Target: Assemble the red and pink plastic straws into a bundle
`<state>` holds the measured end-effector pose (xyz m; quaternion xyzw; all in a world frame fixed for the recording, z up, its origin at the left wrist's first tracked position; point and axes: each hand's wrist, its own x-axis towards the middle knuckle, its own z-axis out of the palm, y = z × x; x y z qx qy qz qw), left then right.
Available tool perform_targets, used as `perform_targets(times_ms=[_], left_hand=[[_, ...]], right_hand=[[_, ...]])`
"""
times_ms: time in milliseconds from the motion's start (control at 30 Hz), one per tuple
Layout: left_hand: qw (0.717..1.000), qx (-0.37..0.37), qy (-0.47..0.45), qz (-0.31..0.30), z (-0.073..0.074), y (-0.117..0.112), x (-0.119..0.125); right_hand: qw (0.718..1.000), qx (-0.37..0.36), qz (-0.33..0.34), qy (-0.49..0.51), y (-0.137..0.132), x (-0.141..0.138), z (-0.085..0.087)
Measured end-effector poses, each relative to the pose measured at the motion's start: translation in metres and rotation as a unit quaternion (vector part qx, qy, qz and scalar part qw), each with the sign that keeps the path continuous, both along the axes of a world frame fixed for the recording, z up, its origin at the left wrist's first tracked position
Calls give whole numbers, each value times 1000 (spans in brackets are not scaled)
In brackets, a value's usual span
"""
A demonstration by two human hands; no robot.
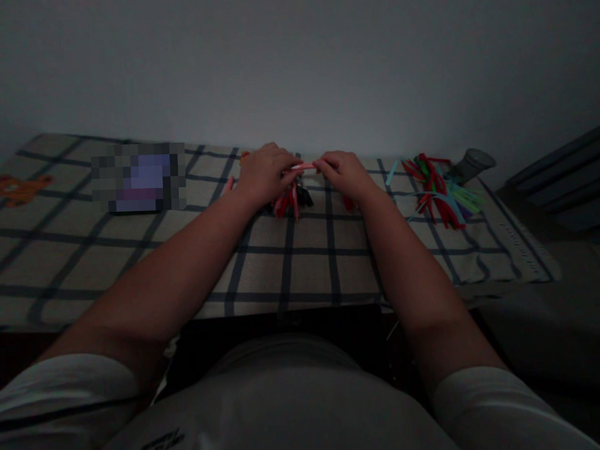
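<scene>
My left hand and my right hand face each other above the far part of the table. Stretched level between their fingertips is a thin pink strip, pinched at both ends. Just below and behind my left hand lies a bunch of red, pink and black strips, partly covered by the hand. Something red shows under my right hand, mostly hidden. A short pink piece lies left of my left wrist.
A checked cloth covers the table, which meets a pale wall. To the right are a pile of coloured strips and a grey cup-like container. A pixelated phone-like object and an orange piece lie left.
</scene>
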<state>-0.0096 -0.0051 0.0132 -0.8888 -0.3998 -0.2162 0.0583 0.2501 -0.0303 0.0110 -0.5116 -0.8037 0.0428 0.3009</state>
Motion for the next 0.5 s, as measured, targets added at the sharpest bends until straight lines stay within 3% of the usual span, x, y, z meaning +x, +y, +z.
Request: perform_targets(times_ms=[500], left_hand=[[999, 9, -28, -23, -3, -1, 0]], right_hand=[[1000, -16, -4, -13, -2, 0, 2]])
